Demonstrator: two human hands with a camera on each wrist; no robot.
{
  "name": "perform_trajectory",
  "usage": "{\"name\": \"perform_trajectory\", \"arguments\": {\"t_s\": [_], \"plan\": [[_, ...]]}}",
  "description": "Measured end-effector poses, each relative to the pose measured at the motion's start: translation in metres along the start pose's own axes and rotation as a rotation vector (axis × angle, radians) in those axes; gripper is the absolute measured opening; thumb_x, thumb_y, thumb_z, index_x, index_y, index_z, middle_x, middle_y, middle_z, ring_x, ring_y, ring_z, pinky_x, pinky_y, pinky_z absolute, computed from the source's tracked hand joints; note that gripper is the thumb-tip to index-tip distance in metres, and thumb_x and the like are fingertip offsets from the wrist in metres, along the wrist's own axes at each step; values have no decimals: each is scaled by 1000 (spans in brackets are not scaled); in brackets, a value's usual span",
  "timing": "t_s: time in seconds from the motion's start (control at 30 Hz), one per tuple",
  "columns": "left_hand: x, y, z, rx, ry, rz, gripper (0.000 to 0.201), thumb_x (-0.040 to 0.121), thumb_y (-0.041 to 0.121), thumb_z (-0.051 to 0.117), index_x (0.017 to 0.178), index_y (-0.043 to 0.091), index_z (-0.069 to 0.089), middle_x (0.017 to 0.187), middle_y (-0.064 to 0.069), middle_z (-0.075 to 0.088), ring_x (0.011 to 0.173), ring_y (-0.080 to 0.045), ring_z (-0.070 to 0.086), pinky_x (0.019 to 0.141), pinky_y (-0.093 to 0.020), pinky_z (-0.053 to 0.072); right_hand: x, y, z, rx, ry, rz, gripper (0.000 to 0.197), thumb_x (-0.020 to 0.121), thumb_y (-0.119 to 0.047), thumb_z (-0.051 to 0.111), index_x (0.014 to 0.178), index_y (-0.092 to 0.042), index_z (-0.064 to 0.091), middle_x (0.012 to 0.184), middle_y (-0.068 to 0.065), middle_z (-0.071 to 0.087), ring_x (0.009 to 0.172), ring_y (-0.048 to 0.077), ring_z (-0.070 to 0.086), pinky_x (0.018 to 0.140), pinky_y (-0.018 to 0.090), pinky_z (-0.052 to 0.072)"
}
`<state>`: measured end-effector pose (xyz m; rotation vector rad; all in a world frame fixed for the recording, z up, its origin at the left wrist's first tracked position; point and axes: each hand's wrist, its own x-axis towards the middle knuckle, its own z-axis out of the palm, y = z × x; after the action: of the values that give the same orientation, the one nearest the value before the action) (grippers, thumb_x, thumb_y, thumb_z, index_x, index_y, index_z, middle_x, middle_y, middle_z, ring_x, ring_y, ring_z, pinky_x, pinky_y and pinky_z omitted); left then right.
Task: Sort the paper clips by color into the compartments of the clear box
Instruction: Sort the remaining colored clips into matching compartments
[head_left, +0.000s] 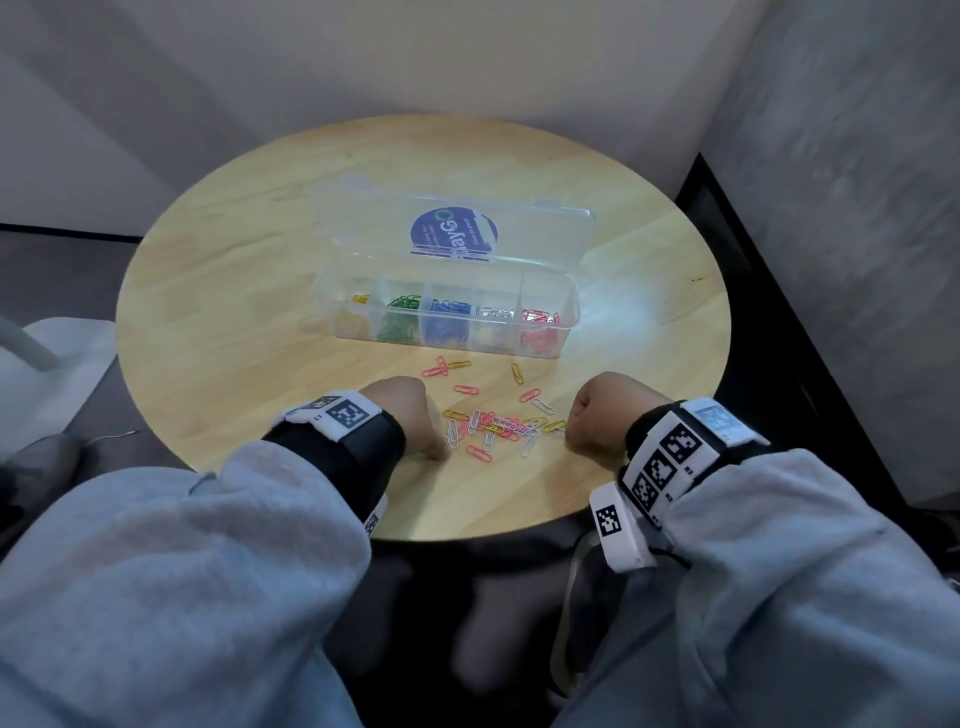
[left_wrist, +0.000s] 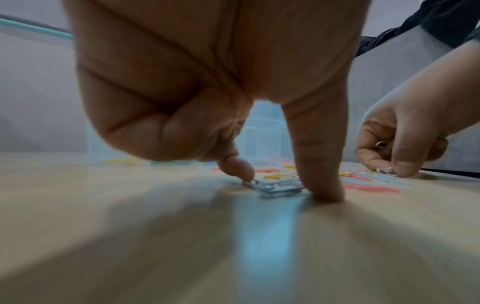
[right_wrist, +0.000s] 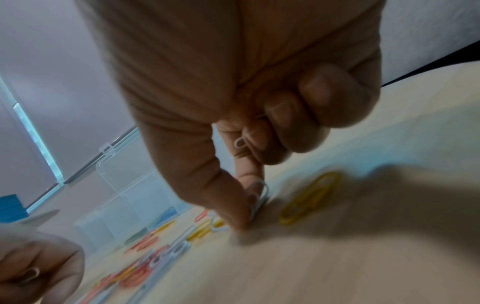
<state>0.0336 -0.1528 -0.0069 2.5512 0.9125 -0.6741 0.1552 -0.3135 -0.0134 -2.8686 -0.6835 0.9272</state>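
Observation:
The clear box (head_left: 566, 317) stands open mid-table, its compartments holding yellow, green, blue, white and red paper clips. Loose clips (head_left: 493, 423), pink, white and yellow, lie between my hands. My left hand (left_wrist: 283, 182) has thumb and forefinger down on the table, pinching a white clip (left_wrist: 278, 188); another white clip (right_wrist: 31, 274) sits in its curled fingers. My right hand (right_wrist: 249, 214) pinches a white clip (right_wrist: 261, 198) at the pile's right edge, with a second white clip (right_wrist: 241, 142) tucked under its curled fingers. A yellow clip (right_wrist: 311, 197) lies just beside it.
The round wooden table (head_left: 234, 291) ends close to my body, with bare wood left and right of the box. The box lid (head_left: 452, 223), with a blue sticker, leans back behind the compartments. A wall corner rises behind the table.

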Motion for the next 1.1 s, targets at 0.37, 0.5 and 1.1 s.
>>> {"name": "perform_trajectory", "arguments": {"t_s": [0.37, 0.5, 1.1], "plan": [[5, -6, -1, -14, 20, -71, 34, 76, 42, 72, 68, 15, 53, 67, 1, 52, 76, -22, 54, 52, -26, 32, 4, 6, -22, 826, -118, -104, 20, 86, -2, 58, 67, -8, 55, 71, 8, 54, 60, 16, 49, 47, 21, 38], [8, 2, 0, 45, -9, -48, 23, 79, 28, 67, 94, 11, 68, 84, -3, 62, 78, -22, 57, 59, -25, 40, 3, 3, -21, 1009, -162, -114, 21, 88, 7, 52, 72, -7, 52, 68, 10, 54, 51, 13, 51, 39, 16, 42], [0, -19, -20, -1223, -191, -126, 21, 84, 5, 33, 66, 14, 40, 59, -3, 38, 44, -13, 33, 45, -17, 42, 3, -3, -21, 1002, -227, -44, 24, 92, -11, 53, 71, -13, 42, 63, 1, 38, 52, 12, 36, 41, 18, 30]]}}
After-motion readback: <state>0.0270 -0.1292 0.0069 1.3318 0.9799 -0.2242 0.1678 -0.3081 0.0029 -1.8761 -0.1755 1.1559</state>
